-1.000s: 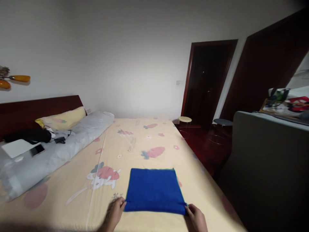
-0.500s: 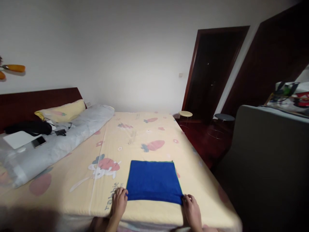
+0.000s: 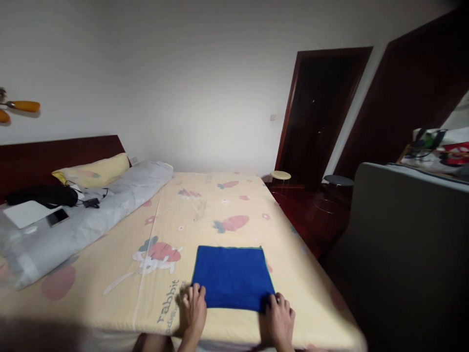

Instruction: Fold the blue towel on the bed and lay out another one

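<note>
A blue cloth (image 3: 232,274) with a thin green edge lies spread on the patterned bedsheet (image 3: 308,303). Its near edge looks folded over in a narrow strip. At the near left corner, my left hand (image 3: 196,304) has its fingers curled down onto the cloth. My right hand (image 3: 280,315) grips the near right corner, fingers bent and closed together. The fingertips of both hands are partly hidden against the cloth.
On the left, a rolled grey quilt (image 3: 110,210) carries a phone (image 3: 57,217), a white flat object (image 3: 27,213) and black cables. A yellow pillow (image 3: 95,170) leans by the headboard (image 3: 62,149). Two stools, one cream (image 3: 280,174) and one dark (image 3: 339,180), stand beyond the bed; a grey panel (image 3: 414,234) rises on the right.
Both hands have moved inward along the near edge of the cloth, my left hand rightward and my right hand slightly leftward. The view has shifted a little.
</note>
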{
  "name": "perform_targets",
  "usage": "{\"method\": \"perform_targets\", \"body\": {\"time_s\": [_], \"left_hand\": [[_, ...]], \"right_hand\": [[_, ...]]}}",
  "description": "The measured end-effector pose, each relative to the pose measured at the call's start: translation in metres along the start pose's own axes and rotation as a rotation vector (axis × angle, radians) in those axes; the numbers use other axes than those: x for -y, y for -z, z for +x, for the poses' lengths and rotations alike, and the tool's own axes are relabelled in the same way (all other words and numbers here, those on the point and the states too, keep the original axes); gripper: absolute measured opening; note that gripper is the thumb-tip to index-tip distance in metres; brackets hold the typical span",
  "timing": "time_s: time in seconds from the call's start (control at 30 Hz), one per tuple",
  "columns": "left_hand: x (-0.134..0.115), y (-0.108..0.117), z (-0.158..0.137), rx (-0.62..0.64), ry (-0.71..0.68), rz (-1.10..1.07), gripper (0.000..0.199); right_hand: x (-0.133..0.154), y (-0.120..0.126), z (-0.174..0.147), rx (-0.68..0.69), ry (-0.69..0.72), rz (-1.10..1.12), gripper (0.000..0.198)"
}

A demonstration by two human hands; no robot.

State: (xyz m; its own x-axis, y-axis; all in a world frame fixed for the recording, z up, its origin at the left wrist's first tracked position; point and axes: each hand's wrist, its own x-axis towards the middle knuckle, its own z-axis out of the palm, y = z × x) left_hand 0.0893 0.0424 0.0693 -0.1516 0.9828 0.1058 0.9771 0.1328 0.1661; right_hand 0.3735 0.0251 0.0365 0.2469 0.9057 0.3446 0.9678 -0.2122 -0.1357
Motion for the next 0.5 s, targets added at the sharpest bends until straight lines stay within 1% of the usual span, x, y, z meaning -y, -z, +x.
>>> {"method": "perform_targets", "body": {"time_s": [0.07,0.1,0.17,0.2,0.27,0.33,0.37,0.43,0.5], "left_hand": [[-0.012,-0.005,-0.003,0.053,-0.043,-0.066,0.043],[-0.017,-0.007,-0.005,0.059,-0.031,-0.083,0.041],[-0.027,-0.008,-0.009,0.023,0.028,-0.082,0.039],[-0.031,-0.008,-0.011,-0.001,0.053,-0.073,0.043],[-0.038,-0.007,-0.014,-0.030,0.074,-0.055,0.053],[-0.042,-0.008,-0.016,-0.040,0.086,-0.034,0.058],[-0.043,-0.010,-0.017,-0.043,0.087,-0.022,0.057],[-0.044,-0.015,-0.017,-0.056,0.066,-0.004,0.052],[-0.045,-0.023,-0.015,-0.061,0.016,-0.009,0.045]], "right_hand": [[0.012,-0.003,-0.006,0.003,0.026,0.009,0.032],[0.019,-0.003,-0.008,0.000,0.008,0.020,0.031],[0.031,0.001,-0.012,-0.011,-0.060,0.033,0.026],[0.037,0.004,-0.013,-0.015,-0.091,0.032,0.030],[0.045,0.012,-0.013,-0.010,-0.114,0.020,0.043],[0.050,0.017,-0.012,0.002,-0.099,0.000,0.050],[0.051,0.017,-0.012,0.005,-0.086,-0.009,0.051],[0.051,0.015,-0.012,-0.002,-0.059,-0.022,0.049],[0.053,0.009,-0.013,-0.020,-0.026,-0.015,0.042]]}}
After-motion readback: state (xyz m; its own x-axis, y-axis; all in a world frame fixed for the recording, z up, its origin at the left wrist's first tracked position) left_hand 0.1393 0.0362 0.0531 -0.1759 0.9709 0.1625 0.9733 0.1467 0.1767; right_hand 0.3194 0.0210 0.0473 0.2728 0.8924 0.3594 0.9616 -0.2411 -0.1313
